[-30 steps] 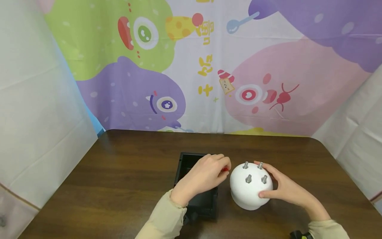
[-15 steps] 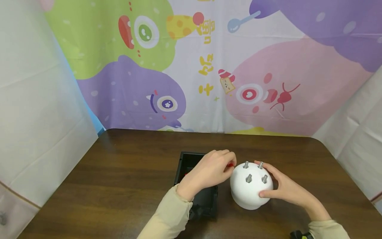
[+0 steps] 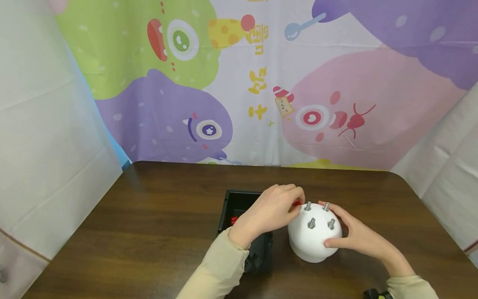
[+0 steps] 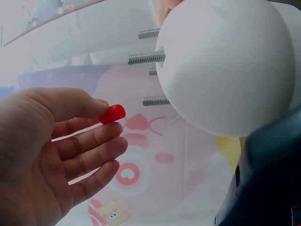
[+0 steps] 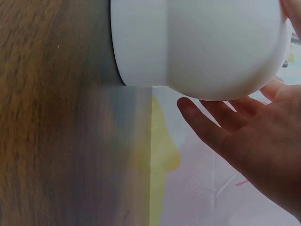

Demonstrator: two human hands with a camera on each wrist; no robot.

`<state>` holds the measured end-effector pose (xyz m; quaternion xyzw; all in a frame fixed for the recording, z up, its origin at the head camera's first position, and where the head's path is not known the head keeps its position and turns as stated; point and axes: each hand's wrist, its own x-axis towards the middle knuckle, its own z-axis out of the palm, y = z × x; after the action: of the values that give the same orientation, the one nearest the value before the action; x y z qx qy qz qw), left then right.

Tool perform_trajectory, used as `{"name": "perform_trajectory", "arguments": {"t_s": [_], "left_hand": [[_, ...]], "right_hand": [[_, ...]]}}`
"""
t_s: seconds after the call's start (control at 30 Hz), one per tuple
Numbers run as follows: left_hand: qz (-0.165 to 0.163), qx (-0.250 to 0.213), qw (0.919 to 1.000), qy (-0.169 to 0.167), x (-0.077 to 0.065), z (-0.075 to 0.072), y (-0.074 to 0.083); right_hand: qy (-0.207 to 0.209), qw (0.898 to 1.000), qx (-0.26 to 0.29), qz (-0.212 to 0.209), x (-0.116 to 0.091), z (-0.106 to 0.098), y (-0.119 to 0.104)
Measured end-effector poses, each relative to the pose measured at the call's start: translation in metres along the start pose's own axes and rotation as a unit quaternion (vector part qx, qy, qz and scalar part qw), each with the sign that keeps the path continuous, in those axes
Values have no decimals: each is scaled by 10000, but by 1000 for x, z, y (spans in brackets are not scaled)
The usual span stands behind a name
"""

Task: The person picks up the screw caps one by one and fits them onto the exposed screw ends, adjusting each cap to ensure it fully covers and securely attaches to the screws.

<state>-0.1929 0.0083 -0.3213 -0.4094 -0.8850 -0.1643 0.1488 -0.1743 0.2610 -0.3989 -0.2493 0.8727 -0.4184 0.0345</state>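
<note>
fingers of the left hand [image 3: 276,209] pinch a red cylinder [image 4: 113,114], likely light, stiff and best held by its curved side, near the bolts [image 4: 146,57] of a white dome [image 3: 310,238], which wide-set fingers of the right hand [image 3: 354,232] hold on the tabletop [image 3: 149,216].

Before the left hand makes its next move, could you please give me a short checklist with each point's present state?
1. Red piece secure in the left hand: ok, pinched at the thumb tip.
2. White dome supported: ok, its base is on the table and the right hand holds its side.
3. Studs uncovered: ok, all four show bare thread.
4. Red piece lined up on a stud: not ok, the left wrist view shows it apart from them.
5. Hole in the red piece facing a stud: cannot tell.
</note>
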Motion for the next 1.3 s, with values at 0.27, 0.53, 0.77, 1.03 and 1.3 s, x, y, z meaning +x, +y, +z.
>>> {"name": "perform_trajectory", "arguments": {"t_s": [0.27, 0.53, 0.77, 1.03, 1.3], "left_hand": [[39, -110, 9999, 19, 5, 2, 3], [84, -180, 9998, 33, 9, 3, 5], [-28, -221, 9997, -113, 9, 6, 6], [166, 26, 9998, 81, 14, 5, 9], [204, -25, 9998, -14, 24, 7, 13]], "right_hand": [[-84, 9999, 68, 97, -1, -1, -2], [-124, 9997, 119, 151, -1, -1, -2], [-175, 9995, 142, 215, -1, -1, -2], [-218, 9995, 135, 203, -1, -1, -2], [-210, 9997, 117, 30, -1, -1, -1]]}}
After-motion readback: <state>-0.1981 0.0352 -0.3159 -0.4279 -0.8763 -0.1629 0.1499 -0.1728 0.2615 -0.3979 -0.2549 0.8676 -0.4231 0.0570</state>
